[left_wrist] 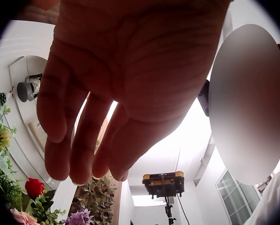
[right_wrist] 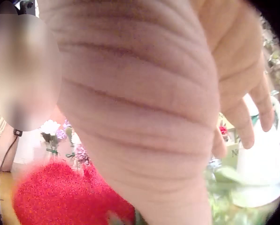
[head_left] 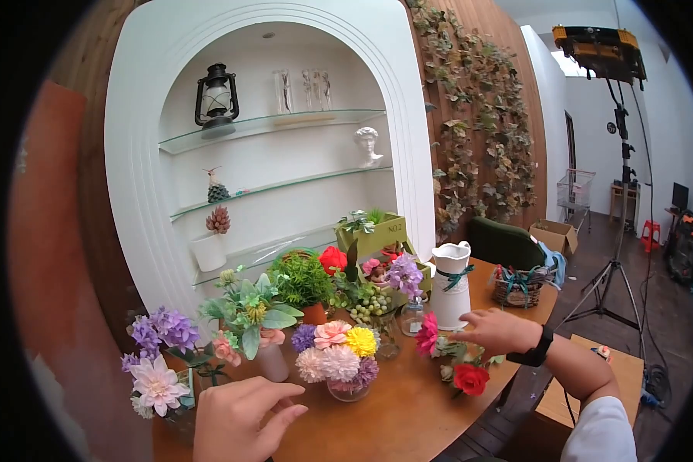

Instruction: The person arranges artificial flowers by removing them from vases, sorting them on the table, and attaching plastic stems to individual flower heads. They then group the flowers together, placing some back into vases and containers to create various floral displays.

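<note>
The right hand (head_left: 494, 333) reaches over the flowers at the table's right, fingers extended towards a magenta flower (head_left: 428, 334); contact cannot be told. Just below it lies a red rose (head_left: 470, 379), large and blurred in the right wrist view (right_wrist: 65, 197). A white pitcher (head_left: 450, 296) with a green ribbon stands behind this hand. In the near left the left hand (head_left: 242, 420) hovers, fingers loosely bent with nothing between them; the left wrist view shows its palm (left_wrist: 126, 70). Right of it is a round glass vase (head_left: 349, 391) of pink, yellow and purple flowers.
Purple and pale pink flowers (head_left: 159, 385) stand at the far left, beside a leafy arrangement (head_left: 252, 312). Farther back are a green potted plant (head_left: 300, 279) and a green box (head_left: 373, 237). A basket (head_left: 516, 291) sits at the right edge, near a wooden stool (head_left: 616, 369).
</note>
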### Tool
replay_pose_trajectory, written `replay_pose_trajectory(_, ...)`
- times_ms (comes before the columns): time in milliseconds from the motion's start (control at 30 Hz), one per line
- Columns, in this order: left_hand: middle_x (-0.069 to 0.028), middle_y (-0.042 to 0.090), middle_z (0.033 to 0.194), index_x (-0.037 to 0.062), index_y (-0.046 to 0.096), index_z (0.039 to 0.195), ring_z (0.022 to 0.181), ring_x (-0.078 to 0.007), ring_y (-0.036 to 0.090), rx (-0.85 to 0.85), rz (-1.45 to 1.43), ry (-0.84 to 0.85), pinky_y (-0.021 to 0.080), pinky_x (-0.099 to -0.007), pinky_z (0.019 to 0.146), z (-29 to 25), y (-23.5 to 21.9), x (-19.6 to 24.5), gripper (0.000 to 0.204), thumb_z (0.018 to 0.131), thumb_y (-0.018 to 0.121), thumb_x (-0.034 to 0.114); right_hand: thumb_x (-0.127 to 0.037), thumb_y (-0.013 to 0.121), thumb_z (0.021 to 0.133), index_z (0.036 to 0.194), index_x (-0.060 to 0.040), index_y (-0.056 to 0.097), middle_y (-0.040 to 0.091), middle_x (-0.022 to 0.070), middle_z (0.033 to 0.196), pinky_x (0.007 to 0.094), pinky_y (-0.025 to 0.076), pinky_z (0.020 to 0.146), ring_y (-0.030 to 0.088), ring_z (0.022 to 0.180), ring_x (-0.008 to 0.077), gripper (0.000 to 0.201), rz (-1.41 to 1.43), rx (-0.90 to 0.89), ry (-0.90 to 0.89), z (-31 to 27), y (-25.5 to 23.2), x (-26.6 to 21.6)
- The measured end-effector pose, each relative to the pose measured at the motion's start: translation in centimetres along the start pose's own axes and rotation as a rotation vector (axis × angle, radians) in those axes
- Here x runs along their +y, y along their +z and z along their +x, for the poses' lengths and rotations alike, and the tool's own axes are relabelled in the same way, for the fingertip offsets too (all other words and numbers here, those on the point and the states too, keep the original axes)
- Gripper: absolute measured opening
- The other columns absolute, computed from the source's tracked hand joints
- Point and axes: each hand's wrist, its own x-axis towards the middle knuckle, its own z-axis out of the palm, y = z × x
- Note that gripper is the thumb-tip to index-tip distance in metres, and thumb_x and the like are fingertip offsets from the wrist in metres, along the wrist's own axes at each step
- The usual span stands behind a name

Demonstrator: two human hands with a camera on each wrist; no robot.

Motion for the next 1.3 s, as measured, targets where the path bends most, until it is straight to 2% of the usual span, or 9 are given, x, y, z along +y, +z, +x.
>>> replay_pose_trajectory(333, -0.0142, 0.065, 0.078, -0.0018, 0.067, 0.093, 0.061, -0.0255, 0.061, -0.025, 0.015, -0.012, 0.048, -0.0315, 0.055, -0.2, -0.2, 0.1, 0.018, 0.078, 0.072, 0.006, -0.019, 0.069, 0.078, 0.098, -0.0075, 0.065, 0.063, 0.0067, 0.081, 0.0389, 0.054, 0.066, 0.065, 0.078, 0.0273, 0.023, 0.182, 0.327, -0.186, 0.3, -4.0, -2.7)
replay_pose_trajectory(500, -0.0114, 0.065, 0.075, -0.0001, 0.069, 0.093, 0.058, -0.0201, 0.062, -0.041, -0.018, -0.067, 0.048, -0.0282, 0.052, -0.4, 0.1, 0.1, 0.019, 0.075, 0.073, 0.005, -0.015, 0.066, 0.078, 0.074, -0.0067, 0.054, 0.056, 0.0050, 0.069, 0.0383, 0.051, 0.059, 0.062, 0.068, 0.0255, 0.015, 0.196, 0.458, -0.284, 1.6, -4.7, -5.3)
replay_pose_trajectory(700, -0.0096, 0.067, 0.073, 0.0013, 0.071, 0.093, 0.058, -0.0155, 0.064, -0.039, -0.038, -0.115, 0.049, -0.0248, 0.049, -0.5, -0.1, 0.1, 0.019, 0.074, 0.074, 0.004, -0.019, 0.070, 0.077, 0.104, -0.0096, 0.061, 0.060, 0.0096, 0.099, 0.0370, 0.052, 0.073, 0.062, 0.092, 0.0267, 0.030, 0.318, 0.534, -0.334, 4.8, -5.8, -8.9)
replay_pose_trajectory(767, -0.0098, 0.068, 0.074, 0.0013, 0.071, 0.093, 0.059, -0.0154, 0.065, -0.047, -0.039, -0.129, 0.049, -0.0246, 0.049, -0.6, -0.1, 0.2, 0.019, 0.074, 0.074, 0.005, -0.028, 0.078, 0.071, 0.134, -0.0163, 0.046, 0.047, 0.0151, 0.132, 0.0413, 0.047, 0.091, 0.051, 0.118, 0.0322, 0.072, 0.380, 0.562, -0.309, 6.5, -5.4, -10.0)
replay_pose_trajectory(867, -0.0096, 0.068, 0.074, 0.0008, 0.071, 0.093, 0.059, -0.0148, 0.065, -0.035, -0.046, -0.135, 0.049, -0.0242, 0.048, -0.7, -0.1, 0.2, 0.019, 0.074, 0.074, 0.005, -0.037, 0.085, 0.060, 0.145, -0.0229, 0.032, 0.028, 0.0174, 0.148, 0.0524, 0.038, 0.100, 0.035, 0.134, 0.0379, 0.102, 0.413, 0.596, -0.302, 9.4, -4.9, -11.8)
replay_pose_trajectory(1000, -0.0118, 0.067, 0.078, -0.0007, 0.068, 0.095, 0.060, -0.0191, 0.063, -0.047, -0.031, -0.092, 0.048, -0.0273, 0.052, -0.9, -1.1, 0.3, 0.020, 0.076, 0.073, 0.004, -0.044, 0.088, 0.050, 0.144, -0.0267, 0.033, 0.022, 0.0167, 0.152, 0.0637, 0.034, 0.097, 0.027, 0.138, 0.0408, 0.110, 0.271, 0.593, -0.283, 12.2, -3.9, -13.3)
replay_pose_trajectory(1067, -0.0142, 0.066, 0.081, -0.0013, 0.066, 0.096, 0.060, -0.0235, 0.060, -0.045, -0.020, -0.064, 0.047, -0.0307, 0.055, -1.1, -1.2, 0.3, 0.021, 0.077, 0.072, 0.005, -0.046, 0.088, 0.051, 0.143, -0.0266, 0.034, 0.023, 0.0167, 0.151, 0.0628, 0.034, 0.097, 0.027, 0.138, 0.0403, 0.109, 0.231, 0.597, -0.280, 12.8, -3.7, -13.4)
replay_pose_trajectory(1133, -0.0093, 0.068, 0.075, -0.0005, 0.070, 0.094, 0.059, -0.0145, 0.065, -0.064, -0.056, -0.130, 0.049, -0.0240, 0.049, -1.0, -0.7, 0.1, 0.021, 0.075, 0.073, 0.003, -0.049, 0.087, 0.051, 0.143, -0.0266, 0.036, 0.023, 0.0167, 0.151, 0.0619, 0.035, 0.097, 0.028, 0.137, 0.0398, 0.107, 0.190, 0.600, -0.276, 13.7, -3.1, -13.5)
replay_pose_trajectory(1300, -0.0090, 0.068, 0.075, 0.0002, 0.070, 0.095, 0.059, -0.0148, 0.065, -0.063, -0.056, -0.128, 0.050, -0.0243, 0.050, -0.8, -0.3, -0.2, 0.021, 0.075, 0.073, 0.003, -0.044, 0.081, 0.065, 0.138, -0.0223, 0.043, 0.035, 0.0163, 0.144, 0.0569, 0.037, 0.097, 0.035, 0.133, 0.0373, 0.086, 0.228, 0.694, -0.335, 13.2, -4.4, -13.2)
